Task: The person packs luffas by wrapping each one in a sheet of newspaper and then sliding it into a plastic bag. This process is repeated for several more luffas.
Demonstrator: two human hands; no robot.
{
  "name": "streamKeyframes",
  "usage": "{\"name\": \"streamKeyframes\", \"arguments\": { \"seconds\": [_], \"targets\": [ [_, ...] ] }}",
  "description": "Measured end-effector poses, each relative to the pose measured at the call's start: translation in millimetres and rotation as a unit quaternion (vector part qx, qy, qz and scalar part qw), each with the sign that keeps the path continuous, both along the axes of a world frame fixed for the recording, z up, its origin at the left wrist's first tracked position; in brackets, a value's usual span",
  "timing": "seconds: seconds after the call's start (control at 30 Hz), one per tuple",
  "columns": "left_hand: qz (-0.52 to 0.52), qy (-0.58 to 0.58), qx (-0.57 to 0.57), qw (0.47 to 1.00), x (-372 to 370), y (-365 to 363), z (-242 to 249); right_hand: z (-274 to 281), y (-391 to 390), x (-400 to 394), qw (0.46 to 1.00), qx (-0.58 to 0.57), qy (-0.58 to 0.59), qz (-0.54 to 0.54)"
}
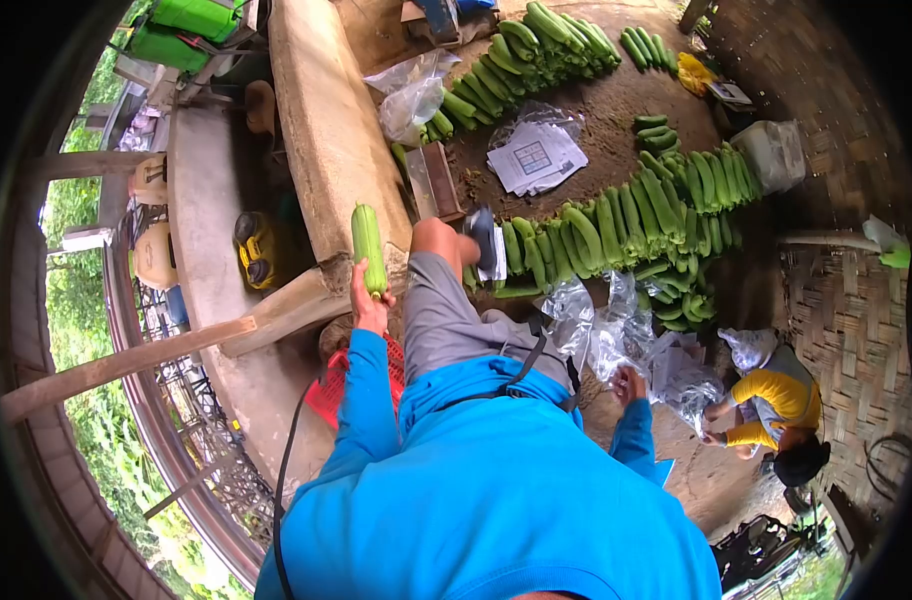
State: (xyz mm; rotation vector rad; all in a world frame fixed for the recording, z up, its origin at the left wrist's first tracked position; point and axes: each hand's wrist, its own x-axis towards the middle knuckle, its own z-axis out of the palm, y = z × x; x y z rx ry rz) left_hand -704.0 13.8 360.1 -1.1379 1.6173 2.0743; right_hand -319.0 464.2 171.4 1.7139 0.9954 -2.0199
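Observation:
A long green gourd [367, 240] stands upright in my left hand [369, 306], the fingers wrapped round its lower end. On the other side of my body, my right hand [630, 385] grips a crumpled clear plastic bag [616, 335]. More clear plastic and some white paper lie against that bag. Just beyond it, a long row of similar gourds [616, 225] lies side by side on the ground. Below my left forearm shows a red plastic basket [326, 400], partly hidden by my arm and leg.
A co-worker in yellow sleeves [798, 390] crouches at right, hands on clear plastic [691, 400]. Another gourd pile [526, 60] lies at the back, near white papers [538, 157]. A low concrete wall [321, 120] and wooden beam [126, 368] are at left.

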Motion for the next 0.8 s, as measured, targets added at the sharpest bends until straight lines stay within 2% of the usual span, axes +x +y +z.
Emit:
{"name": "streamKeyframes", "arguments": {
  "seconds": [0.03, 0.1, 0.17, 0.2, 0.27, 0.3, 0.37, 0.4, 0.47, 0.53, 0.57, 0.6, 0.63, 0.7, 0.77, 0.8],
  "targets": [
    [0.005, -0.009, -0.004, 1.0, -14, 5, -2, -5, -4, 21, 1.0, -0.019, 0.005, -0.002],
    [0.014, -0.008, 0.002, 1.0, -45, 9, -21, 20, -20, 26, 0.992, -0.071, -0.072, -0.079],
    [0.004, -0.013, -0.009, 1.0, -76, 18, -35, 12, -32, 35, 0.985, -0.094, -0.1, -0.105],
    [-0.009, -0.022, -0.007, 1.0, -93, 21, -44, 9, -38, 33, 0.985, -0.092, -0.102, -0.101],
    [-0.009, -0.047, 0.012, 0.999, -129, 28, -59, -1, -42, 18, 0.987, -0.101, -0.03, -0.125],
    [-0.015, -0.069, 0.029, 0.997, -152, 31, -72, 6, -46, -12, 0.987, -0.098, -0.033, -0.125],
    [-0.02, -0.063, 0.029, 0.997, -199, 42, -98, 23, -58, -77, 0.987, -0.015, -0.081, -0.138],
    [-0.014, -0.094, 0.049, 0.994, -228, 50, -109, 12, -55, -100, 0.982, -0.032, -0.114, -0.149],
    [0.004, -0.133, 0.067, 0.989, -290, 60, -152, 24, -57, -165, 0.978, -0.014, -0.136, -0.158],
    [-0.033, -0.135, 0.061, 0.988, -368, 81, -188, 26, -46, -262, 0.981, -0.002, -0.148, -0.125],
    [-0.062, -0.156, 0.041, 0.985, -373, 80, -199, 40, -45, -298, 0.988, 0.046, -0.13, -0.066],
    [-0.05, -0.122, 0.025, 0.991, -382, 80, -221, 58, -42, -335, 0.99, 0.078, -0.12, 0.011],
    [-0.078, -0.21, 0.019, 0.974, -416, 88, -221, 64, -32, -383, 0.985, 0.114, -0.095, 0.085],
    [-0.099, -0.175, 0.029, 0.979, -451, 102, -226, 86, -19, -448, 0.988, 0.128, -0.063, 0.05],
    [-0.141, -0.215, 0.059, 0.965, -482, 106, -243, 125, -15, -512, 0.989, 0.147, -0.008, 0.025],
    [-0.14, -0.224, 0.088, 0.96, -498, 112, -248, 132, -10, -534, 0.985, 0.164, -0.017, 0.053]
  ]
}}
